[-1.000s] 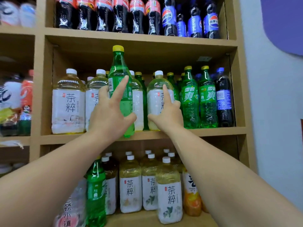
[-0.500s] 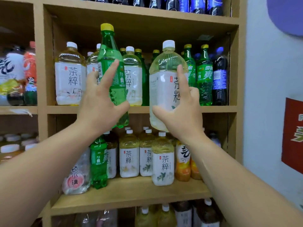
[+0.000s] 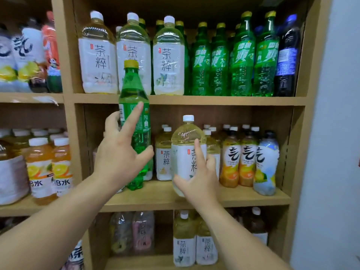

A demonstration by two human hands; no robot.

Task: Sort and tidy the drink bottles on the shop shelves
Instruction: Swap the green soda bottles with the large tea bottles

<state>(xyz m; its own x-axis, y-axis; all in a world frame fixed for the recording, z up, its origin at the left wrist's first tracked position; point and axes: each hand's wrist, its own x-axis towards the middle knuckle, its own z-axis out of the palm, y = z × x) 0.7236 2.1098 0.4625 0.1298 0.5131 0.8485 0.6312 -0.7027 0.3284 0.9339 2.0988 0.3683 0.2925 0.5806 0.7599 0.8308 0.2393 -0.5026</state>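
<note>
My left hand (image 3: 121, 154) grips a tall green soda bottle with a yellow cap (image 3: 134, 106), held upright in front of the middle shelf, its index finger stretched along the label. In my right hand (image 3: 198, 178) is a pale yellow tea bottle with a white label and white cap (image 3: 187, 145), held just above the middle shelf board (image 3: 243, 198). Small tea bottles (image 3: 164, 152) stand on that shelf behind both held bottles. On the shelf above stand large tea bottles (image 3: 97, 55) at the left and green soda bottles (image 3: 241, 59) at the right.
Orange and blue-white drink bottles (image 3: 248, 158) fill the right of the middle shelf. A dark blue cola bottle (image 3: 287, 55) ends the upper row. More tea bottles (image 3: 184, 242) stand on the bottom shelf. The left bay holds orange juice bottles (image 3: 49, 166). A wall borders the right.
Both hands have come down from the upper shelf to the middle shelf, each carrying its bottle. The view has tilted down, so the cola shelf at the top is gone.
</note>
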